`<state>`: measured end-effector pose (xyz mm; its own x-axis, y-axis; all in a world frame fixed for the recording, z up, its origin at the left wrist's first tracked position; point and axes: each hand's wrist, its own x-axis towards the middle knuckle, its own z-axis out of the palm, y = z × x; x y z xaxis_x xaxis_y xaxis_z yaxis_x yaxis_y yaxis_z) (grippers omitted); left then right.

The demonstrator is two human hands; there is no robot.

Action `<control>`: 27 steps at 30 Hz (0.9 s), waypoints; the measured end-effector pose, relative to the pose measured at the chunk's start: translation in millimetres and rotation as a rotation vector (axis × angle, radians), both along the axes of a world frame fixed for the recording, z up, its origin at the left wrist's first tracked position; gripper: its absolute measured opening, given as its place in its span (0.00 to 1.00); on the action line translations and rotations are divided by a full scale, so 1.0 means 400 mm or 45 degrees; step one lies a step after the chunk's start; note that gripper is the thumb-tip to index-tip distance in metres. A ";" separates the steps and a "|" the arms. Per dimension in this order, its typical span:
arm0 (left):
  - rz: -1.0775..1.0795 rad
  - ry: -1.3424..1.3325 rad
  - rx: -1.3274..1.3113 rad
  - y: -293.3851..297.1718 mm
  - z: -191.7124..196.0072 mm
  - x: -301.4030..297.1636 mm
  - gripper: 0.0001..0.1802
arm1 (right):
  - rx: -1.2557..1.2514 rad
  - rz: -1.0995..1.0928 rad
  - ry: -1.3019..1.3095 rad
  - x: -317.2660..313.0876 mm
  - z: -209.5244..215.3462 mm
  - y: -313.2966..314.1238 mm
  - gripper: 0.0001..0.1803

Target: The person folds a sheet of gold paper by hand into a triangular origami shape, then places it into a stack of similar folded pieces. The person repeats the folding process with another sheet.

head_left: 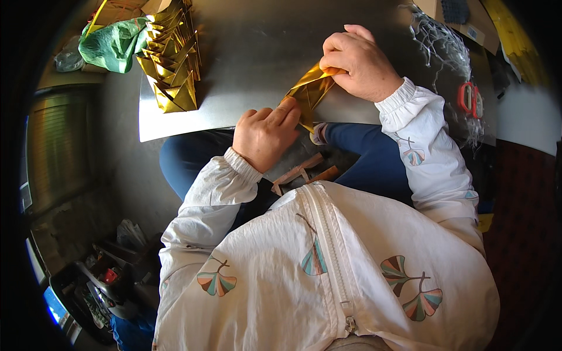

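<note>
A folded piece of gold foil paper (pixel 309 92) lies at the near edge of a grey metal sheet (pixel 246 64). My left hand (pixel 264 133) pinches its lower end with the fingertips. My right hand (pixel 360 61) grips the upper end, fingers curled over the fold. Both hands hold the same piece, stretched between them. White jacket sleeves with a leaf print cover both forearms.
A stack of folded gold paper pieces (pixel 172 58) sits at the sheet's far left, beside a green plastic bag (pixel 114 42). Red-handled scissors (pixel 470 98) and white string scraps (pixel 439 41) lie at the right. Wooden strips (pixel 301 174) rest on my lap. Clutter fills the lower left floor.
</note>
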<state>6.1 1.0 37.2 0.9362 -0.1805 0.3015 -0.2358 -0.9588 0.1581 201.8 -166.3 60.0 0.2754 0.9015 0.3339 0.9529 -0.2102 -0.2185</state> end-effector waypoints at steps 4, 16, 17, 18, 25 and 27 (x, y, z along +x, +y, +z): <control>0.050 -0.075 0.064 -0.014 -0.015 -0.005 0.19 | -0.020 0.095 -0.084 -0.039 -0.023 -0.050 0.08; -0.079 -0.184 -0.146 0.000 -0.065 0.051 0.27 | 0.045 0.057 -0.085 -0.095 -0.079 -0.077 0.08; -0.089 -0.158 -0.153 -0.002 -0.070 0.050 0.28 | 0.067 0.072 -0.084 -0.095 -0.079 -0.080 0.08; -0.096 -0.108 -0.148 -0.003 -0.074 0.047 0.28 | 0.050 0.065 -0.097 -0.097 -0.078 -0.084 0.08; -0.060 -0.126 0.025 -0.002 -0.077 0.036 0.26 | -0.009 0.031 -0.028 -0.115 -0.082 -0.087 0.16; -0.070 -0.109 -0.017 -0.002 -0.076 0.035 0.28 | -0.082 0.025 0.006 -0.121 -0.079 -0.083 0.25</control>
